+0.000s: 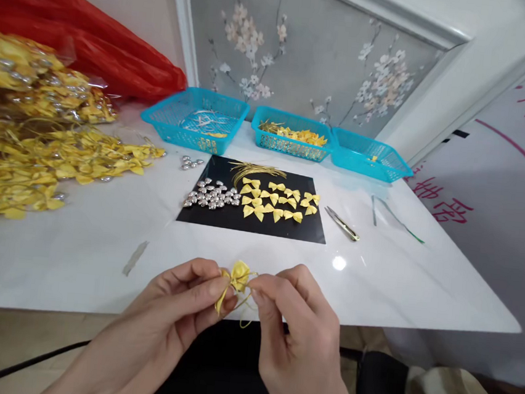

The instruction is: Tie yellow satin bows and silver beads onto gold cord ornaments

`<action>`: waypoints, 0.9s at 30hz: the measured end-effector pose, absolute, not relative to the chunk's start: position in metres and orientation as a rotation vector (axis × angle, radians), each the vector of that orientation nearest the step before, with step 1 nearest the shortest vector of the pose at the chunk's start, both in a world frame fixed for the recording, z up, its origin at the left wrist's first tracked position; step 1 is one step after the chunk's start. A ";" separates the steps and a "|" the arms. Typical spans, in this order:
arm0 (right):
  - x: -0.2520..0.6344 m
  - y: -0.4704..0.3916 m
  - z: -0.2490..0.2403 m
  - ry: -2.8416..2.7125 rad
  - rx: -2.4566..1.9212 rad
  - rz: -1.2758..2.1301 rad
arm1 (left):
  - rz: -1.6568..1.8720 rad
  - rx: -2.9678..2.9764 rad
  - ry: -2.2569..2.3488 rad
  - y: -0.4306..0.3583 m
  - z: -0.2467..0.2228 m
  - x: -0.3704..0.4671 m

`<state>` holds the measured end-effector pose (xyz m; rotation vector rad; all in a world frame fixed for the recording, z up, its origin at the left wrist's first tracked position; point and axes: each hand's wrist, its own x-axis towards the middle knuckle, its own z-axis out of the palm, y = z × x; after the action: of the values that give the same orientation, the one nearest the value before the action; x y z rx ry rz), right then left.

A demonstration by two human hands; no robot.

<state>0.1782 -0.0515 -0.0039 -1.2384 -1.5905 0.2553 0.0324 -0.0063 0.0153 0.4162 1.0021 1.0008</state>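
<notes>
Between thumb and fingers, my left hand pinches a yellow ribbon bow above the table's front edge. My right hand is closed on a thin gold cord that runs from the bow and loops below it. Beyond the hands lies a black mat. Silver heart-shaped beads are heaped on its left side, and several yellow bows are spread on its right. A bundle of gold cords rests along the mat's far edge.
Three blue baskets stand at the back; the middle one holds yellow bows and cords. Small snips lie right of the mat. Piled bow pieces and a red bag fill the left. A tape scrap lies nearer the front.
</notes>
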 end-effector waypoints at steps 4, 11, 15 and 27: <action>0.182 -0.049 -0.006 -1.540 -1.196 0.418 | 1.005 0.346 0.988 -0.008 0.019 0.036; 0.184 -0.045 -0.007 -1.513 -1.199 0.536 | 0.894 0.348 0.953 -0.008 0.016 0.027; 0.184 -0.046 -0.008 -1.521 -1.178 0.512 | 0.829 0.369 0.944 -0.007 0.014 0.021; 0.189 -0.046 -0.007 -1.678 -1.184 0.271 | 0.809 0.457 0.954 -0.010 0.014 0.020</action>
<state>0.1886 -0.0459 -0.0066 -1.1842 -1.6782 0.2709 0.0200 -0.0096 0.0140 0.4566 0.9537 0.8088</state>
